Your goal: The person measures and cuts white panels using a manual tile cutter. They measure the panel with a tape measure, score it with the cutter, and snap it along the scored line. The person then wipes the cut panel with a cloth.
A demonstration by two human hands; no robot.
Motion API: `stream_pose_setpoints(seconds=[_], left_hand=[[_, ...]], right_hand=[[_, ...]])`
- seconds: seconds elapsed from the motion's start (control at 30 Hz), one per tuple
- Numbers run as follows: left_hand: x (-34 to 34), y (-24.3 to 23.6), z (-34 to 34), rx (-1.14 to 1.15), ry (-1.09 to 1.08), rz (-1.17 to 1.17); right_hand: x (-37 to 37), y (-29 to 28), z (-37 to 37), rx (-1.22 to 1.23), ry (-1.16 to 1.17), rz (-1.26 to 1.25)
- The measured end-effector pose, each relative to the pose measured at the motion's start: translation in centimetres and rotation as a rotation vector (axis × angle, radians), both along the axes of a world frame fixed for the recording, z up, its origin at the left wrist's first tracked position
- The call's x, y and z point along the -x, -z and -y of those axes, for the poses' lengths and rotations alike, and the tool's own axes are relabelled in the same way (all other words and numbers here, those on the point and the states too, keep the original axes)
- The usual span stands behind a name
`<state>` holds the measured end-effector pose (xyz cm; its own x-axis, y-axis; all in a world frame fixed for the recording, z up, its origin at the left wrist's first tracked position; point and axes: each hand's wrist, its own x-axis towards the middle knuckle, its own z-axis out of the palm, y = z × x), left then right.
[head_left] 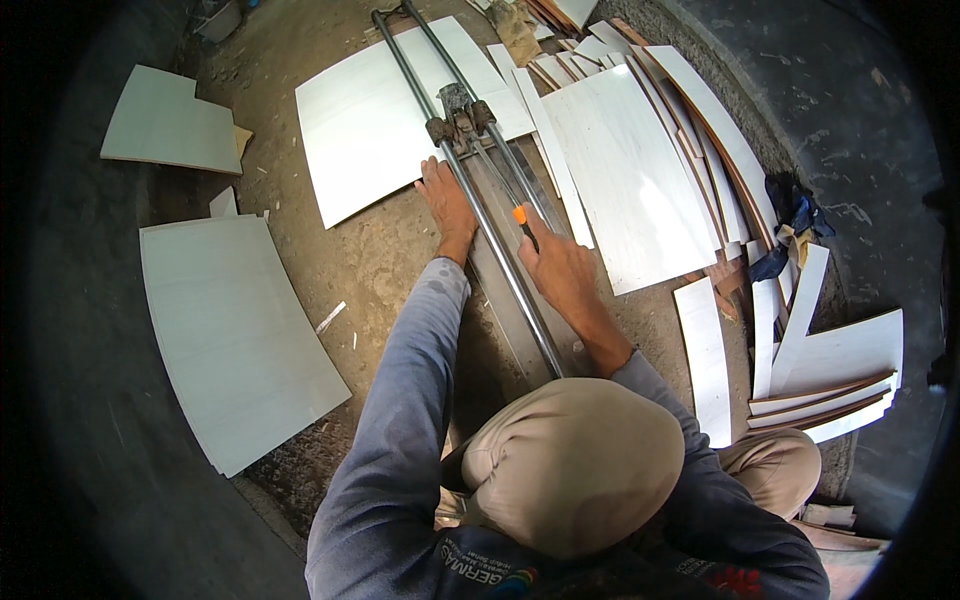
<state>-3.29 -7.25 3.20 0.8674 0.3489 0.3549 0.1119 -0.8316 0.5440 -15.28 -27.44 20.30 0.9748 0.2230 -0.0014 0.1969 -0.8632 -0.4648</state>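
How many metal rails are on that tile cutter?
2: the left rail, beside the left hand, and the right rail, partly covered by the right hand. No others show.

The tile cutter [508,275], white tiles [635,180], narrow offcuts [705,350] and dirty floor [385,260] mark a building work site.

Long tubular metal rails [521,306]: shiny silver
Slim cutter handle [520,215]: black, orange end
Broad flat tile under the rails [365,130]: white
Long fabric sleeves [405,345]: faded grey-blue
Cloth trousers [575,465]: plain beige
Rough floor [385,275]: mottled brown
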Motion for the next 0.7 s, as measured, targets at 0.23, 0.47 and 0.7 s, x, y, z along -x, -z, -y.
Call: stream_pose_setpoints(seconds=[0.23, 0.47, 0.7], left_hand=[[0.5, -1.6, 0.6, 0.021, 0.007, -0.016], [0.2, -1.6, 0.7, 0.057, 0.029, -0.002], [-0.8, -1.8, 0.9, 0.048, -0.017, -0.117]], right_hand=[[0.2, 1.9, -0.3, 0.022, 0.021, 0.138], [-0.5, 3.7, -0.5, 0.031, 0.056, 0.326], [-9.6, 4.7, -5.3, -0.026, 0.069, 0.283]])
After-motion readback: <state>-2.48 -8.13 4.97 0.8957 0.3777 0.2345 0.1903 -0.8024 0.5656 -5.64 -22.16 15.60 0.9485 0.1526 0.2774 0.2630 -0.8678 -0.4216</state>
